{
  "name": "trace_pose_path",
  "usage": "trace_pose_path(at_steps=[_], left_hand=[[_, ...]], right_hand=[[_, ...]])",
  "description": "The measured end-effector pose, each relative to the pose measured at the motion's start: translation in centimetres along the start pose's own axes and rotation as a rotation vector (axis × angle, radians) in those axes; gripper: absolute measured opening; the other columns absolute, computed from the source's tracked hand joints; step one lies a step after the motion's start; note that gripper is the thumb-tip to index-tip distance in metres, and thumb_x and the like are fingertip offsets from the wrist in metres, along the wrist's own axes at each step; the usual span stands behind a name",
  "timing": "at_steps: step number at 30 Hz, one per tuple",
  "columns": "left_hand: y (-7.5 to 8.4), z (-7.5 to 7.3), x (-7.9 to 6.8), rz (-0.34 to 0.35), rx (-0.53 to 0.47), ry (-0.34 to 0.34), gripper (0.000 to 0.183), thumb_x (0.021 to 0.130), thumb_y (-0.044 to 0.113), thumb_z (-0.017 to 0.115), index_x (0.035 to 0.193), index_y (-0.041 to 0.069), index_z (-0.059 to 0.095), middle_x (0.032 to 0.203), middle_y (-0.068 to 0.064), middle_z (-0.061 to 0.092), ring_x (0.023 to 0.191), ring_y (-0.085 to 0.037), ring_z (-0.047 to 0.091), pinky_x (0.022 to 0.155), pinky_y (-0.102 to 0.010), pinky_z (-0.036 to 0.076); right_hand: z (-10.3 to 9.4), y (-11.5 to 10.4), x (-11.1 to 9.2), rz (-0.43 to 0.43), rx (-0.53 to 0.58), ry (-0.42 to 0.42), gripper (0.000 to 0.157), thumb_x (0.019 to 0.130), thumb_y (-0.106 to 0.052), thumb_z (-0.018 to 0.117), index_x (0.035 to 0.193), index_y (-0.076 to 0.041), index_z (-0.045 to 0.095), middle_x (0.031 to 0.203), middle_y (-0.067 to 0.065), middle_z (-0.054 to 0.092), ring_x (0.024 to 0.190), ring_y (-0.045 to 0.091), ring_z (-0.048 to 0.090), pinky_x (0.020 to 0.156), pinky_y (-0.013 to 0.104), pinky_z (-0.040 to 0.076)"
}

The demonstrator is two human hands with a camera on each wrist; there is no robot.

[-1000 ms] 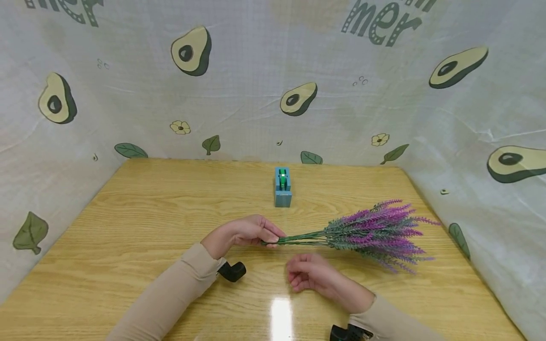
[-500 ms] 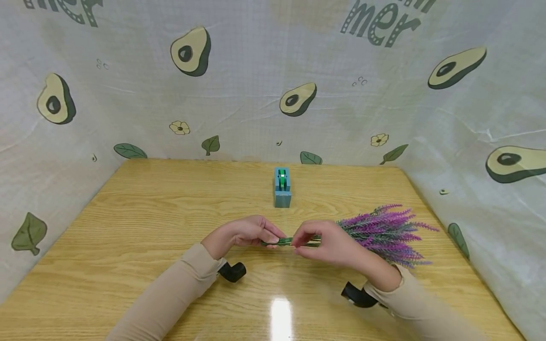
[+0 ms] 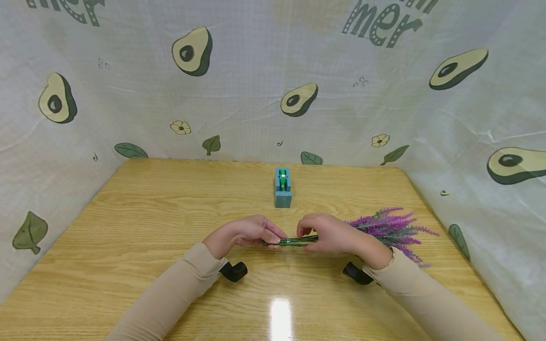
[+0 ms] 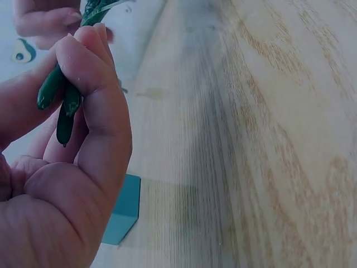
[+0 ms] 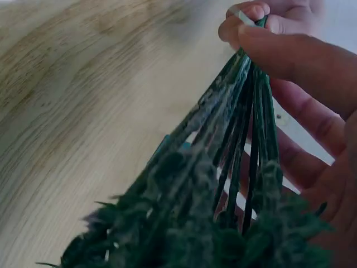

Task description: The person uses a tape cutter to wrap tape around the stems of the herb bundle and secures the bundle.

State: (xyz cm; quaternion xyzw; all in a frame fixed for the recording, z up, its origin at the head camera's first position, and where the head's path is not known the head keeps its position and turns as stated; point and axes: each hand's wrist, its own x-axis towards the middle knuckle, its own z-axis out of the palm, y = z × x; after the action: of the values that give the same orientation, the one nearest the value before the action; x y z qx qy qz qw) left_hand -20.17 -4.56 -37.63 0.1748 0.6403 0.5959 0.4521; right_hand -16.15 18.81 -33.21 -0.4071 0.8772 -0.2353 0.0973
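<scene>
In the head view a bunch of artificial lavender (image 3: 396,232) lies lengthwise, purple heads to the right, green stems to the left. My left hand (image 3: 251,231) pinches the stem ends; several rounded green tips poke out between its thumb and fingers in the left wrist view. My right hand (image 3: 334,237) is curled around the stems just right of it, thumb (image 5: 295,53) along them in the right wrist view. A strip of clear tape (image 4: 109,9) crosses the stems between the hands. The right hand and sleeve hide part of the flowers.
Behind the hands, a blue tape dispenser (image 3: 283,199) with a green roll stands on the wooden table (image 3: 179,199). A pale cloth (image 3: 247,61) printed with avocados encloses the back and sides. Each wrist carries a black camera (image 3: 234,271).
My right hand has come up from the table in front to the stems, then shifted slightly right along them. The left hand keeps its place. The flower heads have dipped slightly.
</scene>
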Motion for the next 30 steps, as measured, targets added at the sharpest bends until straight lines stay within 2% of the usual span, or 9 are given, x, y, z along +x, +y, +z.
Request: trace_pose_path(at_steps=[4,7,11,17,24,30], left_hand=[[0.0,0.1,0.0,-0.005,0.016,0.017,0.027,0.092,-0.006,0.051,0.117,-0.016,0.056,0.081,-0.003,0.066,0.069,-0.009,0.061,0.074,-0.027,0.052],[-0.1,0.2,0.0,-0.016,0.023,0.04,0.026,0.091,-0.006,0.053,0.116,-0.015,0.058,0.081,-0.004,0.066,0.068,-0.009,0.061,0.07,-0.025,0.052],[-0.4,0.2,0.0,-0.023,0.017,0.067,0.025,0.091,-0.006,0.054,0.114,-0.014,0.059,0.084,-0.006,0.067,0.067,-0.008,0.062,0.068,-0.022,0.052],[-0.8,0.1,0.3,-0.006,0.026,0.055,0.026,0.091,-0.005,0.054,0.115,-0.013,0.059,0.081,-0.006,0.066,0.068,-0.01,0.06,0.07,-0.025,0.052],[-0.7,0.3,0.2,-0.001,0.021,0.092,0.025,0.091,-0.006,0.054,0.114,-0.012,0.06,0.093,-0.011,0.067,0.072,-0.011,0.062,0.079,-0.031,0.052],[-1.1,0.5,0.0,0.027,0.042,0.128,0.025,0.091,-0.004,0.055,0.114,-0.011,0.061,0.096,-0.012,0.067,0.074,-0.012,0.063,0.079,-0.032,0.052]], right_hand=[[0.1,0.5,0.0,0.038,0.012,-0.087,0.021,0.081,-0.008,0.072,0.096,-0.017,0.06,0.09,-0.006,0.063,0.081,0.01,0.059,0.07,0.029,0.05],[0.3,0.7,0.1,0.019,-0.022,-0.113,0.022,0.083,-0.007,0.069,0.099,-0.018,0.058,0.089,-0.006,0.063,0.076,0.008,0.057,0.066,0.026,0.048],[0.6,0.7,0.1,-0.029,-0.061,-0.097,0.017,0.084,-0.007,0.066,0.095,-0.018,0.059,0.087,-0.007,0.063,0.073,0.005,0.055,0.064,0.024,0.046],[1.0,0.8,-0.1,-0.096,-0.081,-0.056,0.011,0.084,-0.001,0.063,0.086,-0.012,0.062,0.085,-0.006,0.061,0.071,0.007,0.051,0.064,0.022,0.045],[1.2,1.1,-0.4,-0.11,-0.061,-0.057,0.013,0.086,0.001,0.062,0.092,-0.01,0.062,0.093,-0.003,0.061,0.083,0.009,0.057,0.072,0.027,0.049],[1.2,1.1,-0.6,-0.105,-0.054,-0.053,0.013,0.087,0.001,0.061,0.095,-0.009,0.065,0.096,-0.002,0.062,0.088,0.011,0.059,0.075,0.029,0.051]])
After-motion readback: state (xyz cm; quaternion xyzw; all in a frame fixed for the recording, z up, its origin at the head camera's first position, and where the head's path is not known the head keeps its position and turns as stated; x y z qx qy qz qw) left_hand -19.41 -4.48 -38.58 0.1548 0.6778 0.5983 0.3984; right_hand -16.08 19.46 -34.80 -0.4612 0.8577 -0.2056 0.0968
